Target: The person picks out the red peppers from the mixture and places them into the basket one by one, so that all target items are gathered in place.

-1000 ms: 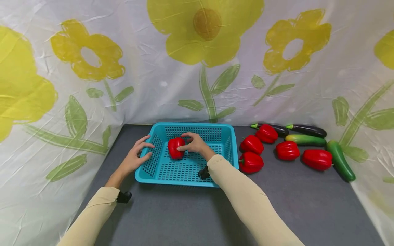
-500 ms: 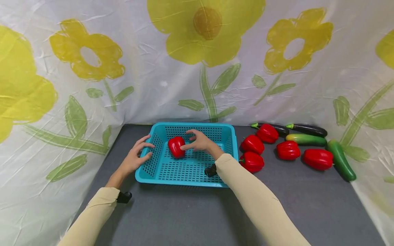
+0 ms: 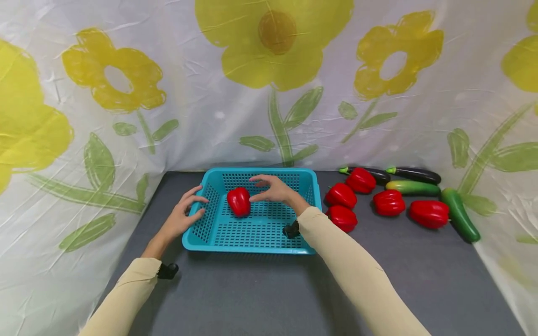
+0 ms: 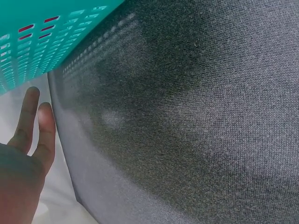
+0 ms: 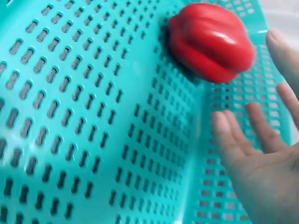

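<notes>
Pepper (image 3: 238, 201), red and glossy, lying inside the teal basket (image 3: 248, 233) at centre frame, toward the basket's upper left part, on the slotted floor close to the left wall in the right wrist view (image 5: 211, 42). Judging by that: one pepper in, set down and let go. Left outside, to the right of the basket on the grey bench (image 3: 252, 289): five more red peppers (image 3: 388, 203) in a loose cluster, plus two dark eggplants (image 3: 414, 174) and two green cucumbers (image 3: 459, 214) at the far right edge. So early going, most of the produce not yet in.

Right hand (image 3: 275, 190) hovering over the basket just right of the pepper, fingers spread and relaxed, grasping nothing; a small gap between fingertips (image 5: 222, 126) and the red skin, no contact visible. Left hand (image 3: 182, 217) resting against the outer left wall of the basket, fingers straight and loose, pressing lightly rather than clutching, empty too; seen low at the left edge in the left wrist view (image 4: 28, 140), beside the basket's side. Pepper thus between both hands, nearer the right, with the basket wall between it and the left.
</notes>
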`<state>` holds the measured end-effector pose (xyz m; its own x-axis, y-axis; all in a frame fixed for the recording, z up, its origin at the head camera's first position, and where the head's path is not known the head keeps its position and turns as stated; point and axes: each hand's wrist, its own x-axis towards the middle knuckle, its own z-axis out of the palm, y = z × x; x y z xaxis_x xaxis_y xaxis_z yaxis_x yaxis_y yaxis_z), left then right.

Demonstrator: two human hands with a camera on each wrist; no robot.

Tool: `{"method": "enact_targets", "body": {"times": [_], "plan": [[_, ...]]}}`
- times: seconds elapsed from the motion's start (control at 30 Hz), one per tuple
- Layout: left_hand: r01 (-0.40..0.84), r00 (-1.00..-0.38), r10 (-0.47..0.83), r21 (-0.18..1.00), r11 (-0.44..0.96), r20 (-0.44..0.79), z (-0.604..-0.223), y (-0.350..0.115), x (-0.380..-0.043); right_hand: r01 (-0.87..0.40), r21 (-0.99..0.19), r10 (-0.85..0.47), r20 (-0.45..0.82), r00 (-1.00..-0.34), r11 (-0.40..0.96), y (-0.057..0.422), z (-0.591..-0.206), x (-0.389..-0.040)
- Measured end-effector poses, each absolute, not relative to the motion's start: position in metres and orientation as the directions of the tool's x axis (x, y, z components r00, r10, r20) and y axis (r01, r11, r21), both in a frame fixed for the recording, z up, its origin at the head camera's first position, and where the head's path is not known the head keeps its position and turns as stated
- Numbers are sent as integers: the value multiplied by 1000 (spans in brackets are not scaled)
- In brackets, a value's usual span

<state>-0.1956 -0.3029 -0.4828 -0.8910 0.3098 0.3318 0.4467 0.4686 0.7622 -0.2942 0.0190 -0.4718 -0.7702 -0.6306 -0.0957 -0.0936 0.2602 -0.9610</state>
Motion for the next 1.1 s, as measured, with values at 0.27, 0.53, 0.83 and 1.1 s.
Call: {"method": "enact_targets", "body": {"times": [0.27, 0.53, 0.83, 1.1], "plan": [[453, -889, 313, 742, 494, 334, -482, -305, -194, -224, -942, -683, -6, -730, 248, -8, -492, -304], [451, -889, 314, 751, 482, 333, -504, -318, -205, -225, -923, -650, -35, -760, 312, -21, -497, -307], [458, -886, 315, 744, 487, 339, -497, -313, -202, -162, -937, -567, -46, -822, 310, -20, -497, -300], [459, -886, 313, 746, 482, 343, -486, -307, -198, -139, -942, -570, -63, -819, 305, -19, -495, -298]]}}
